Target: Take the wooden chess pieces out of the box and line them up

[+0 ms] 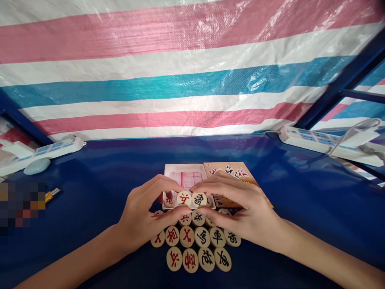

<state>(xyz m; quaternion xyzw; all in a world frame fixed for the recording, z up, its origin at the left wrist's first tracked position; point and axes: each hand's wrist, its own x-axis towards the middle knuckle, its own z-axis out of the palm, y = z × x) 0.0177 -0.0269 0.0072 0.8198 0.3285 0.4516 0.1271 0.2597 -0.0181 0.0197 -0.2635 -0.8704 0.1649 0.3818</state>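
Note:
In my left hand (138,208), thumb and fingers pinch a round Chinese chess piece with a red character (184,198). My right hand (249,208) grips a matching piece with a black character (199,199), edge against edge with the red one. Both are held at the near side of an open white box (167,170), where a red-lined sheet (186,178) and a few pieces show. Below my hands, several wooden pieces lie in rows, such as a red-marked disc (187,237) and a black-marked disc (217,237). My hands partly cover the upper row.
The printed box lid (249,180) lies right of the white box on the blue table (114,168). Power strips sit at the left (57,149) and right (313,138). A pale mouse (36,165) and a yellow cutter (53,194) lie left. Striped sheeting (180,88) hangs behind.

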